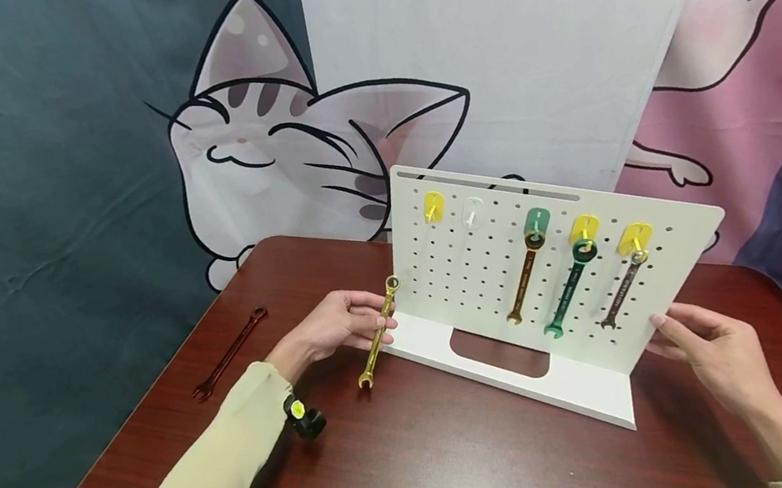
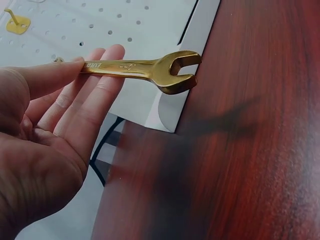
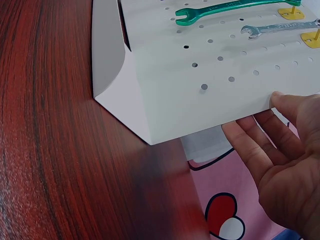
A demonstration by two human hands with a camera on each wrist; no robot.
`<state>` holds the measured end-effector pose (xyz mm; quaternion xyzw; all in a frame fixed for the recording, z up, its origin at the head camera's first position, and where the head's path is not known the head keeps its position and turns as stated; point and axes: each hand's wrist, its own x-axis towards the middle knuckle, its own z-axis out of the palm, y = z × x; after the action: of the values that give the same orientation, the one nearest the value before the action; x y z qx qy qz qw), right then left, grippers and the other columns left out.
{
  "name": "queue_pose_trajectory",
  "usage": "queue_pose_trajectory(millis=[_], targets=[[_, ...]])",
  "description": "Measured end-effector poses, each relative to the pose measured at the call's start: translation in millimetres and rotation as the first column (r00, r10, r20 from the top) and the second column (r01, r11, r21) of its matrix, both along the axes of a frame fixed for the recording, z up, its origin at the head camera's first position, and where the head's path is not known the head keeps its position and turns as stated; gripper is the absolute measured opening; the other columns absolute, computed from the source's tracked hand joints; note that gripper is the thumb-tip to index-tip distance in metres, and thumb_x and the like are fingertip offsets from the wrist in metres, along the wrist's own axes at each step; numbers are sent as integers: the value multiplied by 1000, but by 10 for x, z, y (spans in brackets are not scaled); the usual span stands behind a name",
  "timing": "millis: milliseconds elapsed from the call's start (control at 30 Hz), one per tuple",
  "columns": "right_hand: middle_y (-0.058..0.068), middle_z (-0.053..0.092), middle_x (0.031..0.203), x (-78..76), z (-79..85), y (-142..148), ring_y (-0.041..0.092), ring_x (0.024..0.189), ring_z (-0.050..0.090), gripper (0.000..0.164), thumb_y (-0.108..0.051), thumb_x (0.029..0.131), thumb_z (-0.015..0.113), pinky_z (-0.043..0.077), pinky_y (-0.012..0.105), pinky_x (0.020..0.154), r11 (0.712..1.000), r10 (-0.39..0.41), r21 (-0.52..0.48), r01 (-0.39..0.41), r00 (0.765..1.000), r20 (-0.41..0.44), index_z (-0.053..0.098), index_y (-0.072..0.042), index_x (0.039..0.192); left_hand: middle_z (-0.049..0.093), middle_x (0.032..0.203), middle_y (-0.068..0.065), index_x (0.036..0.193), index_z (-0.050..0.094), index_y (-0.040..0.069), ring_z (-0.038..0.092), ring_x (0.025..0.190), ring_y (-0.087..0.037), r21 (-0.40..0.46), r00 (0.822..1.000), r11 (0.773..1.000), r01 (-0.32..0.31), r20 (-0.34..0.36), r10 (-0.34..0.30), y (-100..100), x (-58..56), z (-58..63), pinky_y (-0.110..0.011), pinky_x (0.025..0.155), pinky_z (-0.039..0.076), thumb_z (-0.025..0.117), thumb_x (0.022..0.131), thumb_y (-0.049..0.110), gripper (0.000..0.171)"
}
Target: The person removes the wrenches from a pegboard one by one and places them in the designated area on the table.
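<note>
My left hand (image 1: 337, 324) pinches a gold combination wrench (image 2: 130, 68) between thumb and fingers. The wrench slants in front of the left end of a white pegboard (image 1: 473, 282), open end down and ring end up. My right hand (image 1: 726, 354) grips the board's right edge, thumb on the front and fingers behind. From hooks on the board hang a bronze wrench (image 1: 522, 283), a green wrench (image 1: 567, 293) and a silver wrench (image 3: 280, 28). A yellow hook (image 1: 434, 207) and a clear hook (image 1: 473, 215), both at the left, hold nothing.
A dark red wrench (image 1: 229, 355) lies on the brown wooden table (image 1: 364, 467), left of my left hand. The pegboard's white base (image 1: 501, 371) has a cut-out. Behind the table hangs a cartoon-printed cloth (image 1: 518, 31).
</note>
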<state>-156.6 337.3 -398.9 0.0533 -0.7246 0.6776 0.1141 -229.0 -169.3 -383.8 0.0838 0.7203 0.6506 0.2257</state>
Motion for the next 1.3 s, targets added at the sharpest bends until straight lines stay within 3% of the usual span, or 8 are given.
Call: queue_pose_trajectory(millis=[300, 633, 967, 1300], targets=[[-12, 81, 99, 2, 7, -6, 12, 74, 80, 27, 5, 98, 70, 64, 25, 66, 1000, 2, -6, -2, 1000, -7, 80, -15, 114, 77, 118, -25, 141, 57, -11, 81, 85, -22, -18, 1000, 1000, -14, -2, 14, -63, 18, -26, -39, 77, 67, 66, 101, -1, 43], [-13, 81, 100, 6, 12, -10, 11, 74, 80, 25, 2, 98, 70, 64, 24, 67, 1000, 5, 15, -5, 1000, -6, 80, -14, 114, 67, 129, -37, 142, 54, -13, 81, 86, -24, -18, 1000, 1000, -11, 6, 11, -139, 25, -56, -39, 76, 67, 63, 101, -3, 43], [-15, 80, 100, 22, 27, -15, 11, 73, 80, 21, -2, 98, 73, 64, 23, 67, 999, -12, 38, 12, 1000, 12, 80, -13, 115, 78, 114, -21, 140, 58, -10, 80, 85, -22, -58, 999, 998, -29, 20, 30, -212, 44, -98, -40, 77, 67, 64, 102, -1, 40], [-12, 81, 100, 13, 18, -13, 11, 75, 80, 23, 1, 98, 71, 64, 26, 67, 1000, 12, 15, -12, 1000, -12, 80, -12, 115, 78, 113, -22, 141, 57, -10, 80, 84, -22, -65, 999, 997, -29, 23, 31, -285, 42, -151, -40, 76, 68, 63, 102, -1, 40]])
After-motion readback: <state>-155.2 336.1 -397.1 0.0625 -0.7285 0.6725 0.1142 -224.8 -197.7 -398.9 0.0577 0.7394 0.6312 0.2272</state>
